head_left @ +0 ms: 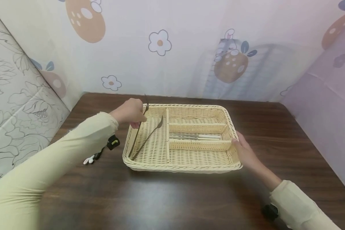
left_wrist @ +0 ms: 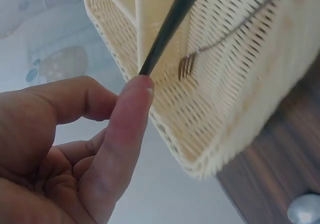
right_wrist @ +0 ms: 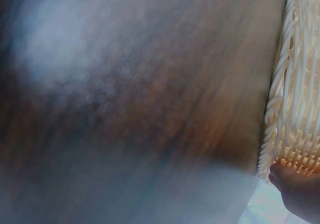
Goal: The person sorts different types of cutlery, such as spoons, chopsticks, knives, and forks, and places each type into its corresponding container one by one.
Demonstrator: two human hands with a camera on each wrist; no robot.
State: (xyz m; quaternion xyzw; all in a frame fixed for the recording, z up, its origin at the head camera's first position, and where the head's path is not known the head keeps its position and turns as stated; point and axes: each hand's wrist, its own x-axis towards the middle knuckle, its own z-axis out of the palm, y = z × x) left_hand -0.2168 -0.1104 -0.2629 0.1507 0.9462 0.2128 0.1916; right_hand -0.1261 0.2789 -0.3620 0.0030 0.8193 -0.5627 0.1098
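My left hand [head_left: 132,111] pinches a dark slim fork [left_wrist: 170,28] between thumb and finger, over the left compartment of a cream woven basket [head_left: 149,167]. The held fork stands at a slant, its handle reaching down along the basket's left wall. Another fork [head_left: 148,139] lies in that compartment, tines toward the back. My right hand [head_left: 244,150] grips the basket's right rim, the thumb over the edge; its other fingers are mostly hidden. White-handled metal cutlery [head_left: 210,136] lies in the middle right compartment; its exact kind is too small to tell.
On the brown wooden table [head_left: 161,198], left of the basket, small black and white items [head_left: 89,159] lie partly behind my left sleeve. A shiny spoon bowl [left_wrist: 305,209] shows in the left wrist view. Patterned walls [head_left: 184,64] stand behind and beside the table.
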